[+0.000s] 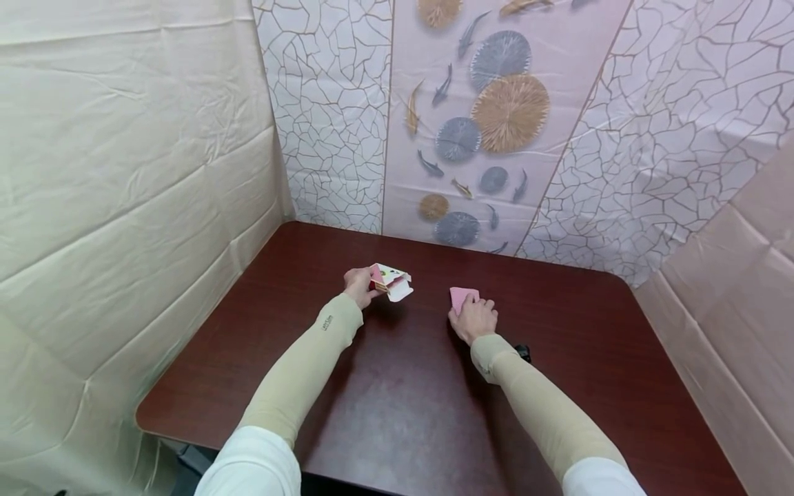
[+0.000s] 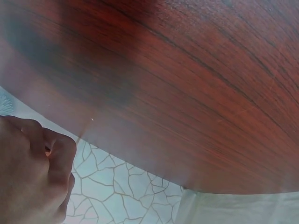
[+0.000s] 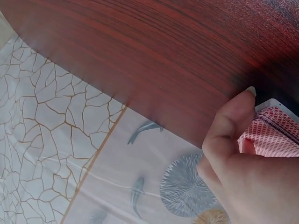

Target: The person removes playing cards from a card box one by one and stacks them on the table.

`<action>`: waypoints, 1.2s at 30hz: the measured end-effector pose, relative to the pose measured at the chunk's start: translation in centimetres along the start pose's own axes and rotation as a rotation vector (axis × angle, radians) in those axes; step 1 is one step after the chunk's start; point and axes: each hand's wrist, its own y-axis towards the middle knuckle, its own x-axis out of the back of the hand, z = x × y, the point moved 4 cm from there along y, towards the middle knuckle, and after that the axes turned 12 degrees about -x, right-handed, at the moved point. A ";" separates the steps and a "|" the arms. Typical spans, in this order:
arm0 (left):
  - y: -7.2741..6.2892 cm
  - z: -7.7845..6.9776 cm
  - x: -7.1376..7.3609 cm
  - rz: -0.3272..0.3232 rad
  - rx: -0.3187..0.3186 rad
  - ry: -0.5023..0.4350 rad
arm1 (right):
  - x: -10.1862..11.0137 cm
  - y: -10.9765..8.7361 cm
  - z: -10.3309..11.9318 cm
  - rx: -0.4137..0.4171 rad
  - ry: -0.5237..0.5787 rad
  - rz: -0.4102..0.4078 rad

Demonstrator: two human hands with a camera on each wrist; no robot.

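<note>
In the head view my left hand (image 1: 358, 286) grips a small playing-card box (image 1: 393, 273), white, red and yellow, with its end flap hanging open towards the right. The box is above the table, its shadow beneath it. My right hand (image 1: 475, 319) holds a deck of playing cards (image 1: 462, 295) farther right, apart from the box. Red patterned backs of the deck (image 3: 271, 137) show in the right wrist view, with fingers curled at its edge. Only the back of the left hand (image 2: 32, 170) appears in the left wrist view; the box is hidden there.
A dark red-brown wooden table (image 1: 384, 386) with rounded corners lies under both hands. A patterned cloth (image 1: 335, 110) hangs along its far edge. Beige cloth walls (image 1: 124, 179) stand to the left and right.
</note>
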 end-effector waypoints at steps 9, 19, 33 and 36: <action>-0.3 -0.5 -0.5 0.010 -0.010 0.012 | 0.8 0.3 -0.1 0.021 0.049 -0.088; -0.8 -0.7 -1.0 0.015 0.015 0.008 | 4.5 -0.2 3.0 0.305 0.294 -0.225; -1.0 -0.2 -2.1 0.024 0.019 -0.003 | 7.2 -2.3 8.0 0.607 0.405 -0.205; -1.0 -0.1 -2.1 0.022 0.019 0.005 | 7.1 -2.4 8.1 0.614 0.400 -0.196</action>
